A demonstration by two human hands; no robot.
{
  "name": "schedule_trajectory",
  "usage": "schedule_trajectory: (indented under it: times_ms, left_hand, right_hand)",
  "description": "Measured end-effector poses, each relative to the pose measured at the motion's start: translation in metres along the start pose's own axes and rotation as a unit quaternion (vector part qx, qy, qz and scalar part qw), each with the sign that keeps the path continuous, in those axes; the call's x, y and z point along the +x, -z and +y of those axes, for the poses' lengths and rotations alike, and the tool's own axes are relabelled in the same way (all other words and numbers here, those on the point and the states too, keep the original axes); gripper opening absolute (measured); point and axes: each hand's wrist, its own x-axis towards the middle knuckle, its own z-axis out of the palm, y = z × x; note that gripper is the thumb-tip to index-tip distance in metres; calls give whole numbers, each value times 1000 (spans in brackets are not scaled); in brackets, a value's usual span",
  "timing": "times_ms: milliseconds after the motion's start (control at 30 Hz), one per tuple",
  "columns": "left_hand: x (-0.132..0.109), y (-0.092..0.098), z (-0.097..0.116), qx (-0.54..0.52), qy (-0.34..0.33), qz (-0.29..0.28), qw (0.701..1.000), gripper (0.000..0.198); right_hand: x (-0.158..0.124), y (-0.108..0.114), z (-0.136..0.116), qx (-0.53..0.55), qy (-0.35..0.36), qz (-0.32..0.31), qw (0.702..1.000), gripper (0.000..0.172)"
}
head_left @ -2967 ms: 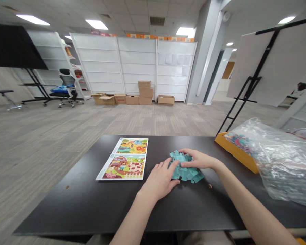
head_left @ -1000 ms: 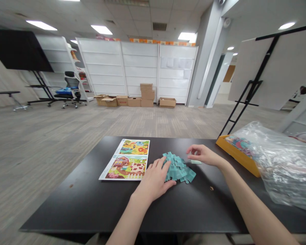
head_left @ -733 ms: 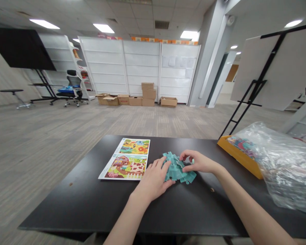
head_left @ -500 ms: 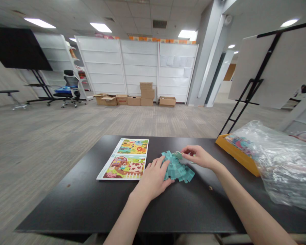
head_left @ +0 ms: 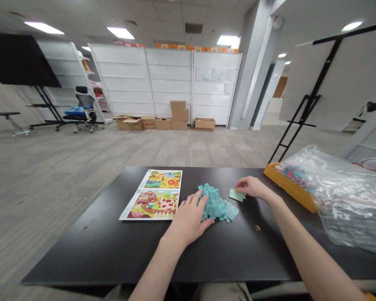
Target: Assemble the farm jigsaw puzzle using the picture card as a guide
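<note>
A heap of teal jigsaw puzzle pieces (head_left: 217, 205) lies on the black table. My left hand (head_left: 191, 211) rests at the heap's left side, fingers spread and touching the pieces. Right of the heap, my right hand (head_left: 252, 188) pinches a pale green puzzle piece (head_left: 237, 195) at the tabletop; whether another piece lies under it, I cannot tell. Beside my left hand is a printed picture sheet (head_left: 153, 194) with a safari scene above a farm scene.
On the right of the table (head_left: 113, 251) stands a yellow box (head_left: 291, 190) with colourful pieces in it. Crumpled clear plastic (head_left: 347, 205) covers part of the box. A small ring-like bit (head_left: 257, 228) lies near my right forearm. Beyond the table are cardboard boxes (head_left: 178, 119) on the floor.
My right hand has moved right, from the heap's upper edge to the tabletop beside it, with a puzzle piece in its fingers. My left hand has stayed on the heap.
</note>
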Motion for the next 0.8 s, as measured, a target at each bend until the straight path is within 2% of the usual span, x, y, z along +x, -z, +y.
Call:
schedule_trajectory:
  times_ms: [100, 167, 300, 367, 533, 800]
  left_hand:
    - [0, -2, 0, 0, -2, 3, 1000, 64]
    - [-1, -3, 1, -1, -2, 6, 1000, 64]
    - [-2, -4, 1, -2, -5, 14, 1000, 66]
    - [-2, -5, 1, -3, -7, 14, 1000, 66]
    - [-3, -4, 1, -1, -6, 9, 1000, 63]
    - [-5, -3, 1, 6, -1, 9, 1000, 59]
  right_hand:
    - [-3, 0, -15, -39, 44, 51, 997, 19]
    - [-8, -3, -33, 0, 109, 59, 992, 23]
    - [-20, -19, -72, 97, 252, 15, 963, 31]
    - [-24, -26, -84, 109, 293, 0, 950, 33]
    - [-25, -31, -86, 113, 321, -22, 940, 31]
    - [-23, -34, -84, 105, 281, -19, 954, 23]
